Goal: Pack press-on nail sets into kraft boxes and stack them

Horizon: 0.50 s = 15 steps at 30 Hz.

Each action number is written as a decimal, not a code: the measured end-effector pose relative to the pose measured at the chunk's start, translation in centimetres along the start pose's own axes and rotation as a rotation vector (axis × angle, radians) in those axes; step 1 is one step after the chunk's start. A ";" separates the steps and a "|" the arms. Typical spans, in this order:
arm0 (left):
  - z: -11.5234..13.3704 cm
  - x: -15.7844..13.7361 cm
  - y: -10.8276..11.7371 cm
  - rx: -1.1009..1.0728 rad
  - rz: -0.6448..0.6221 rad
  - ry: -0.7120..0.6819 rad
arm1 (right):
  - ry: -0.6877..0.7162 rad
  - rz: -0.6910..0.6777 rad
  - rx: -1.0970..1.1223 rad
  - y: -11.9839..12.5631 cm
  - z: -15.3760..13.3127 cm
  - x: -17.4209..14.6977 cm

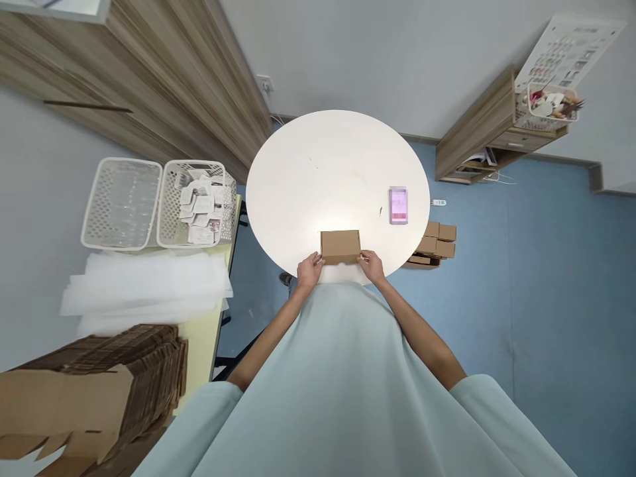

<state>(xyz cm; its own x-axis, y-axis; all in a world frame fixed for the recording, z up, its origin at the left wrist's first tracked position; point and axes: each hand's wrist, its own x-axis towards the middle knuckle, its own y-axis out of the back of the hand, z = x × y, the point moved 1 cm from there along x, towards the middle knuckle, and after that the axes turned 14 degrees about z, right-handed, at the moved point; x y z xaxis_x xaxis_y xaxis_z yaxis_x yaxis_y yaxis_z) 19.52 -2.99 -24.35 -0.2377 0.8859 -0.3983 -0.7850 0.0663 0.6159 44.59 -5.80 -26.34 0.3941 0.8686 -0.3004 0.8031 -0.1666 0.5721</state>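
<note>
A small brown cardboard box [340, 245], its lid down, lies near the front edge of the round white table [328, 159]. At its left front corner is my left hand [310, 270], fingers closed on the box's edge. My right hand [371, 265] pinches the opposite front corner in the same way. Both forearms reach in from below, and the side of the box facing me shows only as a narrow strip. To the right on the tabletop lies a phone [398, 205] with a lit pink screen.
On the left side table [199, 331] are a basket of clear items [122, 204], a basket of printed packets [199, 205], white foam sheets [149, 281] and stacked flat cardboard [149, 371]. Several small boxes [437, 240] sit low at the right. A wooden cabinet [481, 126] stands farther back.
</note>
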 end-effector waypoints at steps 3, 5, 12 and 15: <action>0.6 -1.1 1.5 -0.042 0.040 -0.031 | 0.032 0.013 0.084 1.5 -0.8 -0.9; 1.1 -1.7 2.3 -0.069 0.071 -0.036 | 0.029 0.029 0.097 2.3 -1.4 -1.5; 1.3 -1.6 2.3 -0.139 0.073 0.031 | -0.065 0.043 0.111 3.1 -1.6 -1.9; 0.9 -0.7 1.7 -0.194 0.032 -0.015 | -0.074 0.023 0.158 2.8 -1.2 -1.5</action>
<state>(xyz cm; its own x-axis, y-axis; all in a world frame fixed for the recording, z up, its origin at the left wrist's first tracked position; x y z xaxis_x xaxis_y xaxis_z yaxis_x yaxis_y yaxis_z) 18.91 -3.11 -22.42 -0.2566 0.8929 -0.3699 -0.8730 -0.0499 0.4852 45.73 -7.01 -23.36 0.4406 0.8278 -0.3474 0.8514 -0.2627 0.4539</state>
